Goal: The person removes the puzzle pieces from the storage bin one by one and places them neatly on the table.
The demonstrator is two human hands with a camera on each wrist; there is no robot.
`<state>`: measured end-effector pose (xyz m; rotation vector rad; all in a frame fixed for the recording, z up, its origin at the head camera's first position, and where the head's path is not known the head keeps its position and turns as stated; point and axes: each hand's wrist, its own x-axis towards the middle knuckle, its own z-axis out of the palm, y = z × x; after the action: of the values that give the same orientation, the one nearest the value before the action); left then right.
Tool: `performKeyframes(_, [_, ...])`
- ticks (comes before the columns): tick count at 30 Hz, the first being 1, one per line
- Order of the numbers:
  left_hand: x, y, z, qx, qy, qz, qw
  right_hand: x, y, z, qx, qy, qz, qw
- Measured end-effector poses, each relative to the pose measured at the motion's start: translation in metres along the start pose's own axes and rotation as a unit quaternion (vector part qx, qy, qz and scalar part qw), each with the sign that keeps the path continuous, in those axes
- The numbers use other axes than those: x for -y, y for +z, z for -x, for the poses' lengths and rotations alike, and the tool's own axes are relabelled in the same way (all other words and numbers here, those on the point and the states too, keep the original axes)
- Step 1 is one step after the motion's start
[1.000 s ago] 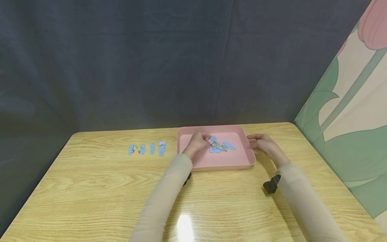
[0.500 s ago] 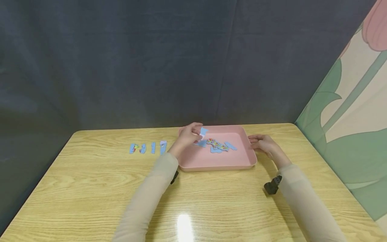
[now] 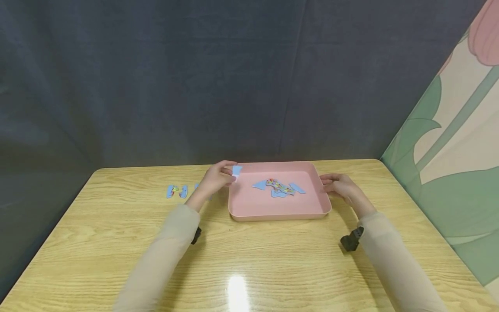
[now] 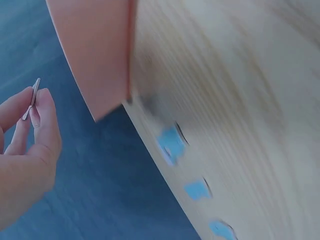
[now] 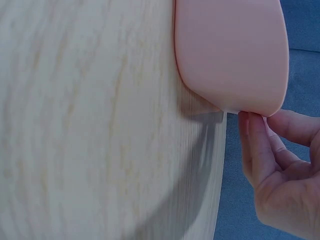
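Pale blue and white, a flat piece is pinched in my left hand, up by the left end of the pink tray. My right hand is relaxed, fingertips touching the tray's right end. Inside lie loose pieces; to the left, more pieces line the wooden table.

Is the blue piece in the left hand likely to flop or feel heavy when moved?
The blue piece is probably fairly stiff: it juts from the left hand without visible droop. It's likely light, held in just a pinch. It looks thin edge-on, so it may bend if squeezed hard.
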<state>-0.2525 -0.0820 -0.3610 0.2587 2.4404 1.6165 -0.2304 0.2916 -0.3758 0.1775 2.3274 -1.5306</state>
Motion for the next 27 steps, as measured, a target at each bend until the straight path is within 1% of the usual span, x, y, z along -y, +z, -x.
performKeyframes(5, [0.011,-0.023,0.012,-0.009,0.001,0.000,1.0000,0.000,0.000,0.000,-0.003,0.000,0.000,1.0000])
performKeyframes(14, [0.029,-0.064,0.030,-0.039,-0.016,0.003,0.9991,-0.003,0.001,0.000,-0.010,0.001,-0.004,0.9999])
performKeyframes(22, [0.047,-0.099,0.051,-0.071,-0.030,-0.042,0.9961,-0.003,0.002,0.000,-0.006,-0.003,-0.005,1.0000])
performKeyframes(27, [0.060,-0.116,0.060,-0.095,-0.055,-0.053,0.9925,-0.001,0.001,0.000,-0.007,-0.004,-0.002,1.0000])
